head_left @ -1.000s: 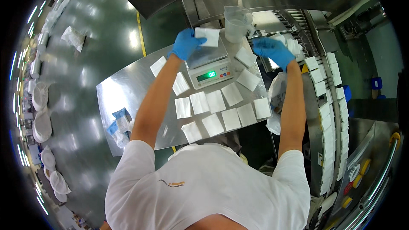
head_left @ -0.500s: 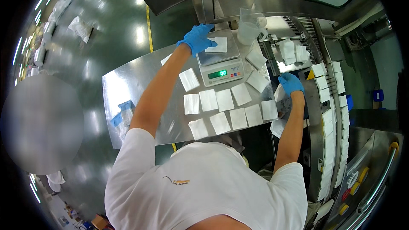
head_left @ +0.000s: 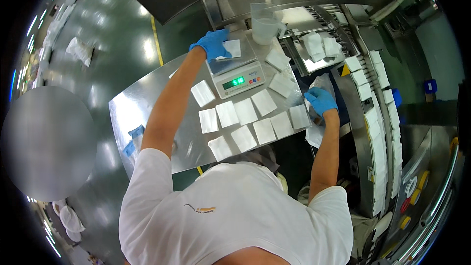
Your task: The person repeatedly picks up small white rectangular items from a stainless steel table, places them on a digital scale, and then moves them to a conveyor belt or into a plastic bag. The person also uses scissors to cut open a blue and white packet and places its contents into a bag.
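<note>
My left hand, in a blue glove, rests on a white sachet lying on the pan of a small digital scale with a green lit display. My right hand, also gloved in blue, reaches into a clear plastic bag at the right edge of the steel table; its fingers are partly hidden, and I cannot tell what they hold. Several flat white sachets lie in rows on the table in front of the scale.
A clear plastic cup stands behind the scale. A curved conveyor carrying several white sachets runs along the right side. More sachets lie in a tray at the back right. Blue gloves sit on the table's left edge.
My right hand has dropped from the scale area down to the plastic bag at the table's right edge. My left hand has stayed on the sachet on the scale.
</note>
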`<state>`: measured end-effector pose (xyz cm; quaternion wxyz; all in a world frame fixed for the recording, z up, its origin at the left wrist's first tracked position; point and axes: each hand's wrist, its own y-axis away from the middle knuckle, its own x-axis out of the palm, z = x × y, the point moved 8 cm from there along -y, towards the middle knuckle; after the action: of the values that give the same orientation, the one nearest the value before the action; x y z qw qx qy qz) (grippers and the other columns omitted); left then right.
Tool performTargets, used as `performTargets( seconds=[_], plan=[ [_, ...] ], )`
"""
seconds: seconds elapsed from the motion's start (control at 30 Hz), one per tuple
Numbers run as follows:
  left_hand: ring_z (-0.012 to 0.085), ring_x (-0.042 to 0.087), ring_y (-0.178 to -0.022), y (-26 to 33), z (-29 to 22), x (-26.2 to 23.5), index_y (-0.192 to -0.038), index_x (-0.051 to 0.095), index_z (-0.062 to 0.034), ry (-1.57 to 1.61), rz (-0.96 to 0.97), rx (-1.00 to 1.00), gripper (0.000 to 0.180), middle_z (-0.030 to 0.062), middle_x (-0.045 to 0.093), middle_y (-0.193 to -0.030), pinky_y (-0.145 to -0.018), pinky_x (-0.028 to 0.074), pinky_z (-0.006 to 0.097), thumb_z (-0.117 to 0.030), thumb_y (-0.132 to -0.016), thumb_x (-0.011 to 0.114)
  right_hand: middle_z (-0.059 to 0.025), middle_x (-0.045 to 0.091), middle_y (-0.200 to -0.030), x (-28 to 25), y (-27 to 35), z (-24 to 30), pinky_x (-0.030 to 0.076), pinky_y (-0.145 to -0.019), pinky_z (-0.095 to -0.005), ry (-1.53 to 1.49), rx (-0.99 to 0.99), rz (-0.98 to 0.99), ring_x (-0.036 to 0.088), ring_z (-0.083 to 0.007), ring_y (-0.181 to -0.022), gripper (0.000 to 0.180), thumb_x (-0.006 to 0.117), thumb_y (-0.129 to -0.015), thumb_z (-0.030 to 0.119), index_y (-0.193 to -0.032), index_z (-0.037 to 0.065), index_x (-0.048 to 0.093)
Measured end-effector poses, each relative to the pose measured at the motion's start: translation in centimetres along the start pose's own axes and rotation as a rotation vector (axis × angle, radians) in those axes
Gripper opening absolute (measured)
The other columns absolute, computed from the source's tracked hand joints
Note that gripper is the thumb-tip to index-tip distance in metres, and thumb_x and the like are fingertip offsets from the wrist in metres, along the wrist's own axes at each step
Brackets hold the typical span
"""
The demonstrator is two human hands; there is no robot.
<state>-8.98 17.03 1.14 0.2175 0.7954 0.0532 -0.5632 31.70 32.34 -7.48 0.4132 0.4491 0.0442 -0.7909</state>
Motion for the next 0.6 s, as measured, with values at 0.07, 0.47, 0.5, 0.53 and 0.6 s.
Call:
performTargets(
  seconds=[0.07, 0.47, 0.5, 0.53, 0.6],
  plan=[
    [0.0428, 0.06, -0.117, -0.9, 1.8, 1.6, -0.144, 0.049, -0.0048, -0.104, -0.09, 0.112, 0.088, 0.0211, 0.06, -0.135, -0.105, 0.048, 0.049, -0.042, -0.072, 0.084, -0.0204, 0.071, -0.11, 0.2, 0.1, 0.9, 0.052, -0.091, -0.0417, -0.023, 0.011, 0.029, 0.068, -0.0347, -0.102, 0.043, 0.066, -0.091, 0.038, -0.114, 0.002, 0.07],
    [0.0169, 0.062, -0.084, -0.3, -21.5, 5.5, -0.105, 0.066, 0.0003, 0.54, 0.23, 0.342, 0.052, 0.0103, 0.066, -0.093, -0.079, 0.053, 0.032, -0.023, -0.066, 0.092, -0.0139, 0.069, -0.11, -0.7, -0.1, 8.9, 0.051, -0.091, -0.0324, -0.932, -0.139, -0.047, 0.064, -0.0207, -0.098, 0.052, 0.08, -0.084, 0.03, -0.122, -0.002, 0.065],
    [0.0154, 0.061, -0.086, -0.9, -22.7, 6.1, -0.106, 0.066, -0.0001, 0.603, 0.303, 0.281, 0.053, 0.0097, 0.065, -0.095, -0.08, 0.053, 0.03, -0.023, -0.066, 0.092, -0.0115, 0.071, -0.103, -1.7, 0.5, 7.2, 0.052, -0.086, -0.0305, -1.052, -0.085, -0.108, 0.065, -0.0176, -0.092, 0.044, 0.08, -0.085, 0.026, -0.117, -0.002, 0.068],
    [0.0147, 0.06, -0.088, -1.2, -23.5, 5.8, -0.107, 0.066, -0.0008, 0.649, 0.208, 0.273, 0.052, 0.0088, 0.064, -0.097, -0.08, 0.052, 0.03, -0.021, -0.067, 0.091, -0.0083, 0.07, -0.103, -2.4, 0.8, 4.8, 0.053, -0.082, -0.0292, -1.094, 0.005, -0.162, 0.065, -0.0158, -0.09, 0.044, 0.08, -0.084, 0.024, -0.117, -0.002, 0.067],
    [0.0132, 0.059, -0.091, -1.5, -24.0, 5.2, -0.11, 0.065, -0.0022, 0.739, 0.012, 0.258, 0.05, 0.0069, 0.063, -0.101, -0.079, 0.051, 0.028, -0.018, -0.07, 0.09, -0.0048, 0.07, -0.102, -5.0, 0.8, -1.6, 0.054, -0.08, -0.0297, -1.175, 0.042, -0.28, 0.065, -0.0148, -0.088, 0.04, 0.08, -0.085, 0.022, -0.115, -0.001, 0.069]
  ],
)
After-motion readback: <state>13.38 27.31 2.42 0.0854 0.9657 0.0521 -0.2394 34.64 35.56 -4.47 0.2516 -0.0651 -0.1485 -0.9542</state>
